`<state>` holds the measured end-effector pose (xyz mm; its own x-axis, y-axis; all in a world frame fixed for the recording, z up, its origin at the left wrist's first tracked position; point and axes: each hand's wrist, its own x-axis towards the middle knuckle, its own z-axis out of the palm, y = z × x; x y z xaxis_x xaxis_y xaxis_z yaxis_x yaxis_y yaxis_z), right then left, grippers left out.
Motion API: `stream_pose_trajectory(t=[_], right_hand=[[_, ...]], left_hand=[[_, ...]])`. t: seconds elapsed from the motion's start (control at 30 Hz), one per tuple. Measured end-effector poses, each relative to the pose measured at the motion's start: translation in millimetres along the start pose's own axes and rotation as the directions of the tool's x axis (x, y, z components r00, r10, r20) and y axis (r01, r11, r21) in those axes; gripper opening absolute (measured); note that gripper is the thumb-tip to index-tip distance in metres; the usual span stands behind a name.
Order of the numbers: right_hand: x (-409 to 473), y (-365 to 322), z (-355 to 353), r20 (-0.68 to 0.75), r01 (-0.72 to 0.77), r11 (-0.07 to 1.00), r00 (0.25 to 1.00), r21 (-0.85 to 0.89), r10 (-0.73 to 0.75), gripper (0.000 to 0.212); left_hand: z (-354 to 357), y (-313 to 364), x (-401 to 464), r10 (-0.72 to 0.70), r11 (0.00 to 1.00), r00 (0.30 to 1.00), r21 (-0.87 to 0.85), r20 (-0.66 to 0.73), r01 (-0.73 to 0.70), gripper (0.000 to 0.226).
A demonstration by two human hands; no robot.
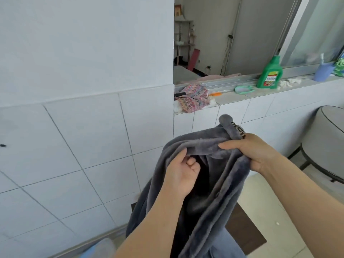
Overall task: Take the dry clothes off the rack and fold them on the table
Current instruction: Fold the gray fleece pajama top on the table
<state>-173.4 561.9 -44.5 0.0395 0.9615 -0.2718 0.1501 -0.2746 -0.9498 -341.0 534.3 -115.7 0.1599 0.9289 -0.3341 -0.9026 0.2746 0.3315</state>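
- Right hand (260, 153) fingers (229, 145) pinch the soft grey fleece garment (214, 192) at its top edge; left hand (181, 175) fingers curl closed inside its opening.
- Garment hangs mid-air above the dark brown counter (243, 228).
- Step, likely: straightening before folding; next, lay it flat.

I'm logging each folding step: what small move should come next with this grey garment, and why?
Probably lower it onto the dark table below. Both the left hand and right hand grip the grey fleece garment's top edge; it hangs bunched in the air, not spread flat.
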Motion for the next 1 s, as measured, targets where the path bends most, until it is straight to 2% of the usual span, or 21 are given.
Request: stream_pose_trajectory(t=[0.07, 0.1, 0.17, 0.2, 0.27, 0.3, 0.37, 0.4, 0.43, 0.5, 0.53, 0.6, 0.67, 0.7, 0.73, 0.77, 0.8, 0.9, 0.93, 0.97, 1.0], right_hand=[[7.1, 13.8, 0.0, -0.187, 0.067, 0.983, 0.977, -0.172, -0.099, 0.029], [9.4, 20.1, 3.7, -0.295, 0.061, 0.964, 0.945, -0.259, -0.139, 0.036], [9.8, 33.5, 18.2, -0.490, -0.024, 0.906, 0.847, -0.422, -0.206, 0.067], [4.5, 41.1, 29.2, -0.556, -0.004, 0.873, 0.772, -0.487, -0.307, 0.077], [-16.0, 58.4, 58.0, -0.548, 0.249, 0.791, 0.605, -0.558, -0.577, 0.073], [-28.1, 68.8, 72.5, -0.483, 0.389, 0.740, 0.575, -0.549, -0.660, 0.071], [-44.0, 86.1, 95.5, -0.316, 0.467, 0.701, 0.659, -0.540, -0.682, 0.079], [-42.8, 92.7, 99.7, -0.257, 0.431, 0.719, 0.730, -0.546, -0.633, 0.078], [-38.2, 93.2, 98.6, -0.268, 0.361, 0.772, 0.790, -0.523, -0.551, 0.065], [-26.8, 83.3, 89.3, -0.397, 0.167, 0.933, 0.870, -0.320, -0.292, 0.018], [-21.9, 74.4, 82.7, -0.416, 0.101, 0.974, 0.892, -0.204, -0.180, 0.009], [-19.4, 53.0, 73.0, -0.330, 0.031, 0.991, 0.944, 0.127, 0.013, 0.016], [-21.2, 32.6, 71.4, -0.207, -0.051, 0.932, 0.969, 0.360, 0.134, 0.015], [-21.8, 24.4, 72.8, -0.162, -0.099, 0.914, 0.971, 0.393, 0.175, 0.014], [-22.1, 18.8, 74.4, -0.134, -0.138, 0.899, 0.968, 0.416, 0.211, 0.015], [-23.9, 14.3, 75.1, -0.115, -0.159, 0.889, 0.967, 0.429, 0.229, 0.016], [-24.6, 12.2, 74.4, -0.092, -0.167, 0.878, 0.968, 0.449, 0.231, 0.017], [-34.9, 10.2, 65.6, 0.032, -0.125, 0.849, 0.991, 0.514, 0.127, 0.014], [-35.8, 11.1, 60.0, 0.045, -0.064, 0.866, 0.998, 0.496, 0.047, 0.011], [-37.5, 11.9, 53.7, 0.010, 0.027, 0.903, 0.999, 0.428, -0.035, 0.005], [-35.5, 15.1, 46.3, -0.070, 0.121, 0.955, 0.992, 0.269, -0.106, 0.006]], left_hand=[[3.0, 5.6, -0.1, 0.054, 0.965, 0.998, 0.254, 0.043, -0.063, 0.017], [8.1, 7.5, -3.3, 0.079, 0.905, 0.994, 0.412, 0.073, -0.102, 0.021], [22.1, 10.8, -5.3, 0.118, 0.771, 0.982, 0.610, 0.147, -0.184, 0.022], [31.1, 13.4, -6.6, 0.166, 0.713, 0.974, 0.663, 0.157, -0.228, 0.019], [50.3, 22.1, -12.0, 0.253, 0.630, 0.955, 0.723, 0.152, -0.282, 0.016], [57.4, 27.9, -14.0, 0.276, 0.606, 0.947, 0.736, 0.163, -0.303, 0.017], [66.5, 36.7, -21.0, 0.279, 0.596, 0.942, 0.736, 0.185, -0.321, 0.016], [69.7, 39.2, -25.8, 0.276, 0.596, 0.941, 0.734, 0.194, -0.326, 0.016], [71.0, 40.1, -29.5, 0.280, 0.588, 0.937, 0.734, 0.210, -0.340, 0.018], [67.7, 42.5, -35.9, 0.299, 0.528, 0.914, 0.751, 0.273, -0.397, 0.020], [62.9, 44.5, -39.1, 0.314, 0.477, 0.901, 0.771, 0.299, -0.422, 0.020], [44.6, 51.1, -38.0, 0.345, 0.350, 0.885, 0.832, 0.313, -0.430, 0.021], [20.5, 50.0, -29.1, 0.360, 0.179, 0.907, 0.938, 0.218, -0.297, 0.042], [11.3, 45.1, -24.7, 0.378, 0.077, 0.915, 0.980, 0.141, -0.183, 0.062], [4.2, 39.0, -21.5, 0.381, 0.037, 0.923, 0.997, 0.046, -0.065, 0.083], [0.1, 33.8, -19.2, 0.356, 0.071, 0.933, 0.997, -0.049, 0.025, 0.098], [-3.9, 29.5, -17.6, 0.298, 0.156, 0.947, 0.985, -0.123, 0.079, 0.107], [-25.3, 26.3, -10.8, -0.029, 0.548, 0.982, 0.819, -0.187, 0.172, 0.112], [-32.6, 26.5, -11.5, -0.130, 0.594, 0.978, 0.776, -0.166, 0.211, 0.095], [-35.8, 24.1, -15.4, -0.173, 0.555, 0.976, 0.805, -0.134, 0.209, 0.067], [-36.4, 23.4, -19.8, -0.158, 0.436, 0.980, 0.883, -0.117, 0.176, 0.040]])
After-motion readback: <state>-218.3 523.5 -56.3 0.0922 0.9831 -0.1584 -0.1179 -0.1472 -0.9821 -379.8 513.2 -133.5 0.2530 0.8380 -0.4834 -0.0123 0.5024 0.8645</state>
